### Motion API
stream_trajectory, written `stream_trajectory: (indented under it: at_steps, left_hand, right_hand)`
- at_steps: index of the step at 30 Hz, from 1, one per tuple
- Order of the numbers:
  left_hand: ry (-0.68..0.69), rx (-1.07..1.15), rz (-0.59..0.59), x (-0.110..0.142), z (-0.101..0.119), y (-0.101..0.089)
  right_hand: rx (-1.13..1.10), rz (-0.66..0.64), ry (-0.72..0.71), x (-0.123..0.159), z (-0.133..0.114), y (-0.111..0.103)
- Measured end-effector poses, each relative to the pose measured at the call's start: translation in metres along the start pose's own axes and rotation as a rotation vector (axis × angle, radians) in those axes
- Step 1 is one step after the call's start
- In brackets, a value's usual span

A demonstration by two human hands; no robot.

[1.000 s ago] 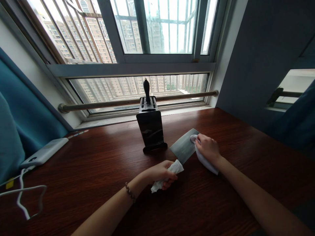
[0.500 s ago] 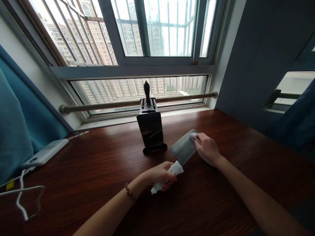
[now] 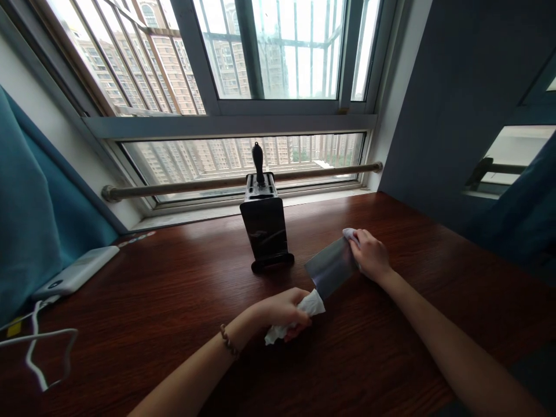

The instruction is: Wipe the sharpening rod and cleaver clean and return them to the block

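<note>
Since half a second ago, my right hand (image 3: 370, 255) and its white cloth (image 3: 350, 234) have slid to the far end of the knife (image 3: 332, 269), and its broad blade has turned so that it looks darker and sits slightly further right. At the far left hangs a blue curtain (image 3: 26, 197), with a white device (image 3: 76, 271) lying beside it on the brown worktop (image 3: 174, 284) and a white cable (image 3: 32, 353) running loosely below. My left forearm, with a beaded bracelet (image 3: 228, 341) at the wrist, reaches in from the bottom. The fingers of my left hand (image 3: 282, 311) are closed around crumpled white paper (image 3: 313, 303) at the near end of the knife; the paper hides whatever handle is inside. Just beyond, in the middle, a black knife block (image 3: 266, 231) stands upright on the worktop, a dark handle (image 3: 258, 162) sticking up from its top, before a window rail (image 3: 195, 186). To the right of the block, the knife slants up and away between my two hands. The fingers of my right hand pinch the cloth against the blade's far edge, most of the cloth hidden behind them. Further right rises a grey wall (image 3: 447, 116).
</note>
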State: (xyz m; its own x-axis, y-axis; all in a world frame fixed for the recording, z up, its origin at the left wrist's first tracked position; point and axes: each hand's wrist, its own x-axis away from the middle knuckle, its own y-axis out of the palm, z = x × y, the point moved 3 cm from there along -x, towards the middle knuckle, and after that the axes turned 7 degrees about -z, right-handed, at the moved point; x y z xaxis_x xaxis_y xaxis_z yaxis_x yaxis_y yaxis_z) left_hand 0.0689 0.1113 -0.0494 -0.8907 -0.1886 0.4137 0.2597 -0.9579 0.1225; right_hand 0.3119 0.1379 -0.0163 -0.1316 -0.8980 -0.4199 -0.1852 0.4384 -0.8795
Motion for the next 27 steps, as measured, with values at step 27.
stream_trajectory:
  at_steps: [27]
  left_hand:
    - [0.035,0.131,0.050,0.000,0.000,-0.005]
  right_hand:
    - [-0.421,-0.317,-0.416,0.051,-0.079,0.000]
